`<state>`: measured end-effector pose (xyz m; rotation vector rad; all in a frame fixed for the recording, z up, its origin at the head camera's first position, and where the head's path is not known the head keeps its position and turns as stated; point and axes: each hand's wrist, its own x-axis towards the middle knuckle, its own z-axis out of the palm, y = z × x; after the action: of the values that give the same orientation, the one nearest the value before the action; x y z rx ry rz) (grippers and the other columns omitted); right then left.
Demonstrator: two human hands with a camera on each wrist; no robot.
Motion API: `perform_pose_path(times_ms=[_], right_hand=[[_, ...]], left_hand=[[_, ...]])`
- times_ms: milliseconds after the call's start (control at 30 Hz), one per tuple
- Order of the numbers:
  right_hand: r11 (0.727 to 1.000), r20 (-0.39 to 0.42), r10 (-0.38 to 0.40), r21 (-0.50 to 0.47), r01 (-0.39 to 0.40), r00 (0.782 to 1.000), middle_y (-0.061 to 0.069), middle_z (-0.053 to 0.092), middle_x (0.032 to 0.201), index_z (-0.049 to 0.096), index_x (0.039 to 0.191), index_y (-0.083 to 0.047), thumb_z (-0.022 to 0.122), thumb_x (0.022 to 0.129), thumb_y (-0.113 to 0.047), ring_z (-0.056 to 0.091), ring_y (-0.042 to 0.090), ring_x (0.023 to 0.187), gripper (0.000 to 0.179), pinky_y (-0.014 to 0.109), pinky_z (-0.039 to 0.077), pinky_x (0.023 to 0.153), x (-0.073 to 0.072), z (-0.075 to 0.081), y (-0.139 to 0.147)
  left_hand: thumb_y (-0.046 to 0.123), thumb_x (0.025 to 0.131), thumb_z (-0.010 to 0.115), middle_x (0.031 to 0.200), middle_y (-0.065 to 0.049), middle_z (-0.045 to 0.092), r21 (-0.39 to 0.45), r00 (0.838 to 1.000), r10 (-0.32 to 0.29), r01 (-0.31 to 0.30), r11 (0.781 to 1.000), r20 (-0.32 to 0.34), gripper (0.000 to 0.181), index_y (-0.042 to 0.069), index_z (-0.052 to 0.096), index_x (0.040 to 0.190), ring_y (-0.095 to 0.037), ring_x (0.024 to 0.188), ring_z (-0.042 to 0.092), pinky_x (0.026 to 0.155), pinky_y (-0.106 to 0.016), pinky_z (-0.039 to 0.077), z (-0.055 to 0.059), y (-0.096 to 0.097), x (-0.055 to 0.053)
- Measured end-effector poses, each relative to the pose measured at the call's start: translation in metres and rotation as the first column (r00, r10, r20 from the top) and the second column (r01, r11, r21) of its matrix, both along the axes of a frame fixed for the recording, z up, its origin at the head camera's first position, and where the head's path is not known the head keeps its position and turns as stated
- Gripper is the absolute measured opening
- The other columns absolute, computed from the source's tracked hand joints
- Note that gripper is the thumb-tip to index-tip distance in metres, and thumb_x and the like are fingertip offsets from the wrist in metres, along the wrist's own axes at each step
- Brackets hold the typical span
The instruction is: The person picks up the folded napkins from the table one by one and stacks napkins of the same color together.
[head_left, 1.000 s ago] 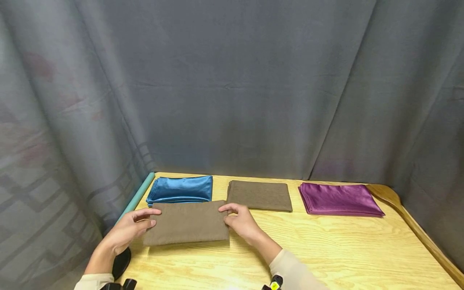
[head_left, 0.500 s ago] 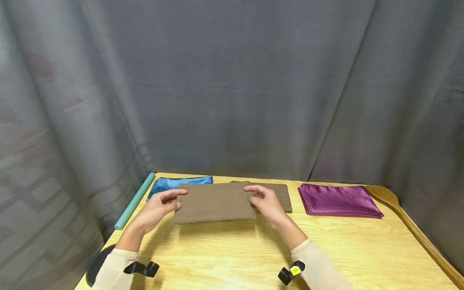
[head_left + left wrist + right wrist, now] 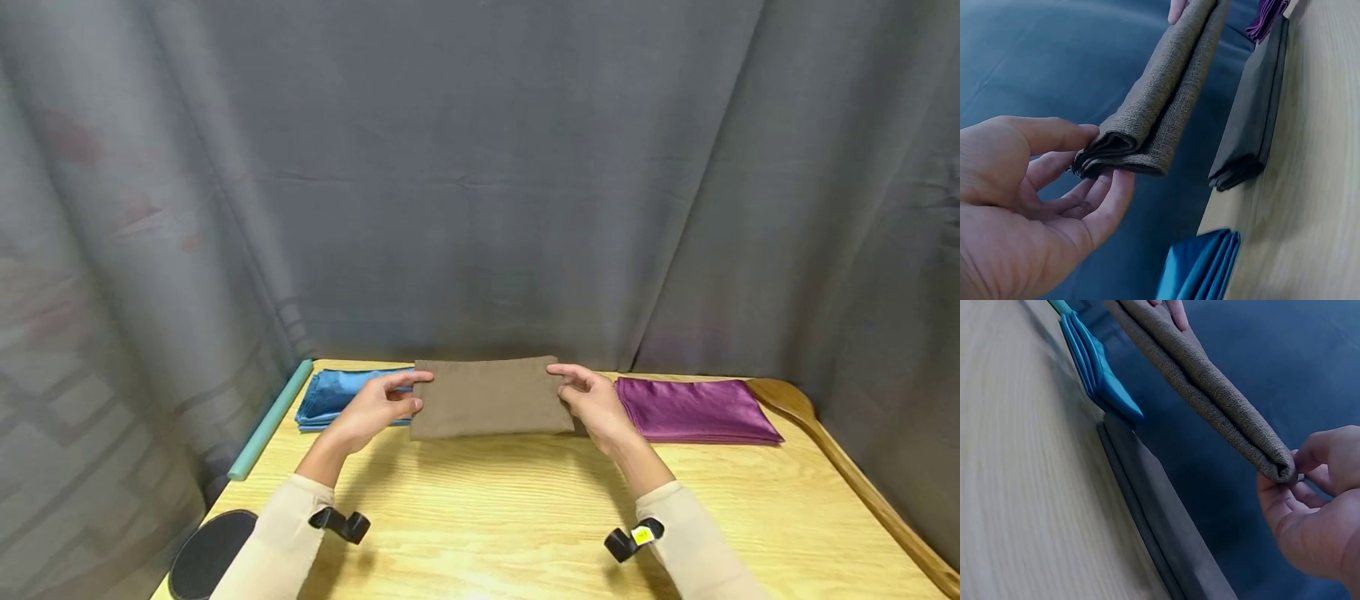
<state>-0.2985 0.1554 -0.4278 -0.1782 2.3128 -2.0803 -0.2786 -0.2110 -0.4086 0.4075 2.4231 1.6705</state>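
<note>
Both hands hold a folded brown cloth [image 3: 487, 400] by its two short ends, raised above the table. My left hand [image 3: 378, 408] pinches the left end between thumb and fingers; the right hand [image 3: 596, 408] pinches the right end. In the left wrist view the held cloth [image 3: 1160, 94] shows thick folded layers. Below it on the table lies a second folded brown cloth [image 3: 1250, 106], seen in both wrist views and almost wholly hidden in the head view. A folded blue satin cloth [image 3: 330, 396] lies left of it, and a folded purple satin cloth [image 3: 697, 410] to the right.
A teal rod [image 3: 270, 421] lies along the table's left edge, with a black round pad [image 3: 210, 554] nearer the front. A long wooden spoon [image 3: 847, 467] runs along the right edge. Grey curtains [image 3: 480, 183] stand behind and at both sides of the wooden table [image 3: 480, 508].
Both hands have carried the held brown cloth rightward and away from the body, from in front of the blue cloth to over the brown cloth on the table.
</note>
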Motion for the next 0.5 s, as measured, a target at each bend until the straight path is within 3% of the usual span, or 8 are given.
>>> perform_pose_path(times_ms=[267,500], right_hand=[[1.000,-0.001,0.022,0.012,-0.022,1.000,0.001,0.043,0.111,0.055,0.147,-0.003,0.055,0.094,0.004,0.036,0.000,0.060,0.053,0.017,0.037,0.061,-0.007,0.001,0.024],[0.998,-0.010,0.020,0.065,-0.019,1.000,0.009,0.043,0.128,0.052,0.150,-0.005,0.056,0.095,0.001,0.044,0.007,0.087,0.056,0.019,0.041,0.072,-0.015,-0.003,0.039]], left_hand=[[0.007,0.098,0.066,0.146,-0.017,0.054,0.032,1.000,-0.004,0.004,0.999,0.020,0.048,0.018,0.060,0.144,-0.019,0.110,0.063,0.095,-0.042,0.057,0.004,0.028,-0.019],[-0.003,0.099,0.057,0.158,-0.022,0.036,0.089,0.999,-0.028,0.026,0.996,0.023,0.053,0.013,0.055,0.149,-0.016,0.102,0.057,0.086,-0.034,0.053,-0.005,0.044,-0.038]])
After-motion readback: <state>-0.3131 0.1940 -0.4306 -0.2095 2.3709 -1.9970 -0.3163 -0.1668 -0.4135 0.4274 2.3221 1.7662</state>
